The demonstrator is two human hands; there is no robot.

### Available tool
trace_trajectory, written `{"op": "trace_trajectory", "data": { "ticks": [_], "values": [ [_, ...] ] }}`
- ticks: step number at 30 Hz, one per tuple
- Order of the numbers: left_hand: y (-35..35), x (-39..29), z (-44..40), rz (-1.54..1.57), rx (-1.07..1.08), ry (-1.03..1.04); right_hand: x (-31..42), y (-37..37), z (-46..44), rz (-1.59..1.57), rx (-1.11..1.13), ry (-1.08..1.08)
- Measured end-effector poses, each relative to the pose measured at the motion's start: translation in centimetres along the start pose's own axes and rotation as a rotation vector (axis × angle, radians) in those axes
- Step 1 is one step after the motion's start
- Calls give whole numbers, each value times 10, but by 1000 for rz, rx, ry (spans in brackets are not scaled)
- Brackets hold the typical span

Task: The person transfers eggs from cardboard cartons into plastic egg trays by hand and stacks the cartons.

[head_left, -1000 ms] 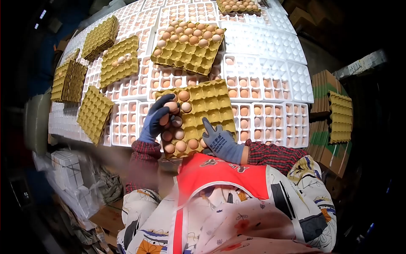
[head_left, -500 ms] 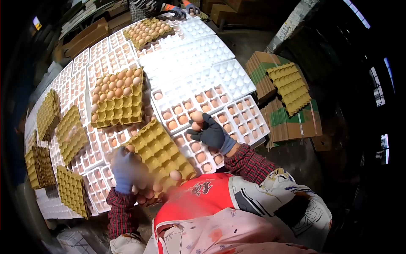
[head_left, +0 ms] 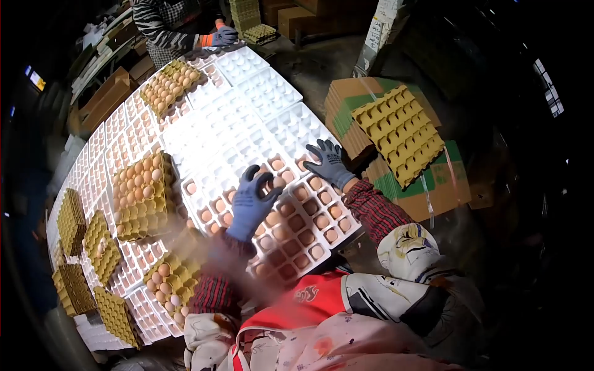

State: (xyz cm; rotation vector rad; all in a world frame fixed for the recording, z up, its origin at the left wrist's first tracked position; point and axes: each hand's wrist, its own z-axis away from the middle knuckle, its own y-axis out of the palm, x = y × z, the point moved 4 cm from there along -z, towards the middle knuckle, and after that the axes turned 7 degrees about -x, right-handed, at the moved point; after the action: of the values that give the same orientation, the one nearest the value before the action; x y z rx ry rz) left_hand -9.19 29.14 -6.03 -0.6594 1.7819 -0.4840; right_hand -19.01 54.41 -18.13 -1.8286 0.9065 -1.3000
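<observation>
My left hand (head_left: 247, 204), in a grey-blue glove, curls its fingers and thumb around an egg (head_left: 279, 182) above the white foam egg tray. To its right, my right hand (head_left: 329, 164) wears a dark grey glove and has its fingers spread at the tray's edge, with its fingertips beside another egg (head_left: 303, 162). Brown eggs fill many cells of the nearest foam tray (head_left: 297, 238). Beyond both hands lie foam trays (head_left: 238, 123) with bare cells. Partly behind my left forearm is a yellow pulp egg carton (head_left: 176, 272) with some eggs.
A stack of pulp cartons (head_left: 142, 213) topped with eggs stands on the left, with more cartons (head_left: 71, 222) beyond. On the right, a pulp carton (head_left: 399, 136) rests on flattened cardboard boxes (head_left: 427, 191). Across the table, a co-worker's gloved hand (head_left: 224, 37) is at the far edge.
My left hand has moved from the pulp carton over to the foam trays. My right hand has reached farther forward and released the eggs it held. The view has shifted.
</observation>
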Motion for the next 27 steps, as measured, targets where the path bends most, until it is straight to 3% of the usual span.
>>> {"op": "trace_trajectory", "data": {
  "ticks": [1, 2, 5, 7, 9, 12, 13, 14, 16, 18, 20, 24, 26, 27],
  "values": [
    [26, -2, -23, -125, -20, 131, -8, -8, -8, -94, 19, -6],
    [51, -1, -43, -158, 59, 68, -23, -11, -13, -147, -155, -59],
    [123, 14, -90, -378, 113, 126, -59, 2, -24, 94, -212, 166],
    [148, 21, -109, -472, 186, 123, -71, 24, -23, -57, -209, 199],
    [163, 29, -120, -722, 470, -87, -76, 31, -19, -277, -228, 198],
    [180, 23, -127, -450, 192, 135, -84, 31, -9, -387, -264, 152],
    [198, 29, -130, -373, 213, 216, -85, 31, -9, -424, -299, 169],
    [211, 27, -131, -403, 447, 119, -85, 32, -7, -425, -299, 172],
    [222, 20, -138, -572, 573, 16, -89, 32, -9, -452, -321, 196],
    [228, 3, -150, -291, 308, 82, -89, 28, -7, -487, -296, 221],
    [247, 2, -157, -67, -56, 288, -94, 33, -5, -437, -270, 313],
    [284, 34, -130, -603, 75, 194, -90, 20, -13, -417, -254, 251],
    [258, 18, -110, -426, 81, 152, -95, 22, -10, -437, -165, 376],
    [242, 15, -92, -347, -18, 144, -88, 15, -11, -439, -147, 397]
  ]
}}
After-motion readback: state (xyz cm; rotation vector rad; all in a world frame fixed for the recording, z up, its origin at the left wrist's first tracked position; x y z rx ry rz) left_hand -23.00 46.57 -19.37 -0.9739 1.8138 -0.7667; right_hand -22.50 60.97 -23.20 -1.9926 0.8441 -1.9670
